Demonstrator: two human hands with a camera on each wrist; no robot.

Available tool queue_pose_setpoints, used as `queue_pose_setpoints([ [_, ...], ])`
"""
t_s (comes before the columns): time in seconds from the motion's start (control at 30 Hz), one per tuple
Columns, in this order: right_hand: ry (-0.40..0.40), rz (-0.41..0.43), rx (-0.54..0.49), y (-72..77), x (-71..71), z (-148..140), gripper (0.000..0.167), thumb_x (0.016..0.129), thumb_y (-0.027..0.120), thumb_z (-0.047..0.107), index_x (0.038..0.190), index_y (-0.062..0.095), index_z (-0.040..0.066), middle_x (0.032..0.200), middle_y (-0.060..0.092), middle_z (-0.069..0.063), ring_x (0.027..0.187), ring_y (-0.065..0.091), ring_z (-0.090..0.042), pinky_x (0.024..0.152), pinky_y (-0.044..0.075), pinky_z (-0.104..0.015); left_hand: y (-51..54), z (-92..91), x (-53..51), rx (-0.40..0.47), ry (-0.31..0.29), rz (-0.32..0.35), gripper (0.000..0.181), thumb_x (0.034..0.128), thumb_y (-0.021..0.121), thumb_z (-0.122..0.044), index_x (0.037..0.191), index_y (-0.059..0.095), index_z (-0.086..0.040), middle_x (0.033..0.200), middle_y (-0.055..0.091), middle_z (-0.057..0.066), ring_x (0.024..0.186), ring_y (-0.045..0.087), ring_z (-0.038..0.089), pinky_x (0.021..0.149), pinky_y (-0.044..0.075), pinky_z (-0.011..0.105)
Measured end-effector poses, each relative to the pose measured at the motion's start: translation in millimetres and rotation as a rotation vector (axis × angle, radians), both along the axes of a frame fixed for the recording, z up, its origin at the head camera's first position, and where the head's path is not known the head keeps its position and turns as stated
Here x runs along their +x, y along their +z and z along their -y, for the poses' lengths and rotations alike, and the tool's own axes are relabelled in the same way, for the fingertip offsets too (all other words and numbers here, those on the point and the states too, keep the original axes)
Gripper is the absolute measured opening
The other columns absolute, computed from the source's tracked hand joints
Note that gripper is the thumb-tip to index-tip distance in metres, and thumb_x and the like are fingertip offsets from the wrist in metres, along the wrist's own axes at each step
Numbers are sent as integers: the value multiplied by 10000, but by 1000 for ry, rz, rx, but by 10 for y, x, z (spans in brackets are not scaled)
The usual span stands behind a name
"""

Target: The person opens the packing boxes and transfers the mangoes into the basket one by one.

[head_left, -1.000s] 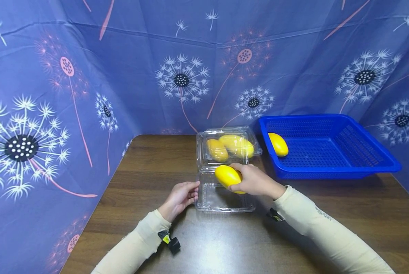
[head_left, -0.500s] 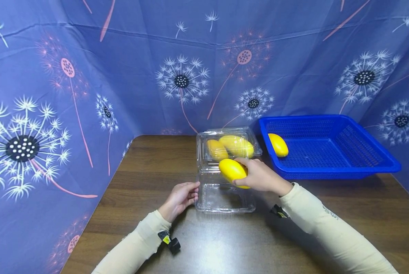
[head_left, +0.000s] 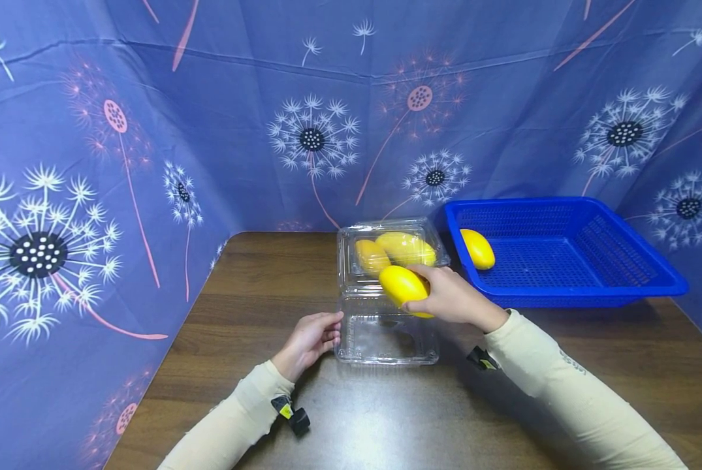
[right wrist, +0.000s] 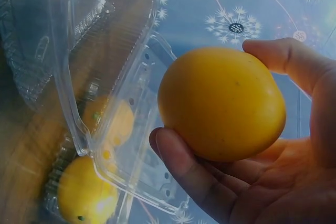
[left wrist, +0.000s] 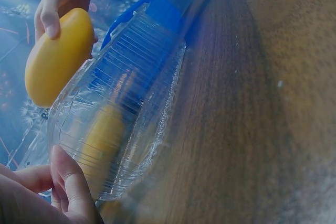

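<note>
My right hand (head_left: 453,297) grips a yellow mango (head_left: 402,289) above an opened clear plastic clamshell box (head_left: 351,349). In the right wrist view, the thumb and fingers wrap around this mango (right wrist: 220,103), with its end facing the camera. At the box's left edge, my left hand (head_left: 312,339) pinches the rim between thumb and fingers; the left wrist view also shows these fingers (left wrist: 71,182) on the clear wall. Behind the box's near half, several mangoes (head_left: 406,248) lie under clear plastic; whether the lid or a second box covers them, I cannot tell.
A blue plastic basket (head_left: 562,290) stands at the back right, with one mango (head_left: 477,249) against its left wall. The wooden table (head_left: 256,274) meets a patterned blue cloth (head_left: 351,98) at the back and left.
My right hand has lifted the mango slightly and carried it a little to the right and back, away from the near half of the box. The left hand stays in place.
</note>
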State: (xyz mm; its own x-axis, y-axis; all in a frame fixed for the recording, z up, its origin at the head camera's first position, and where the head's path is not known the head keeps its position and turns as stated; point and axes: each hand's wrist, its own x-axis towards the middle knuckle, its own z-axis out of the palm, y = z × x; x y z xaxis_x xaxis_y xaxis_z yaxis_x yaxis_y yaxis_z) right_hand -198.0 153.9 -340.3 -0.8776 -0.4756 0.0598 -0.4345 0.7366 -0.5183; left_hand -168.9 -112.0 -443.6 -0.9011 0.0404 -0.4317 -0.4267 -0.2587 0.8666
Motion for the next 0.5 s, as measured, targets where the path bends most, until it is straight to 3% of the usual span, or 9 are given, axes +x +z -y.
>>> queue_pose_setpoints([
  [0.5,-6,-16,5,72,-20,-27,729,776,762,326,1366,498,-13,1030,682,-132,788,577,-189,679,488,-301,-10,4,-13,6,-1,1,157,920,626,-93,773,574,-113,656,565,-46,549,511,36,535,492,164],
])
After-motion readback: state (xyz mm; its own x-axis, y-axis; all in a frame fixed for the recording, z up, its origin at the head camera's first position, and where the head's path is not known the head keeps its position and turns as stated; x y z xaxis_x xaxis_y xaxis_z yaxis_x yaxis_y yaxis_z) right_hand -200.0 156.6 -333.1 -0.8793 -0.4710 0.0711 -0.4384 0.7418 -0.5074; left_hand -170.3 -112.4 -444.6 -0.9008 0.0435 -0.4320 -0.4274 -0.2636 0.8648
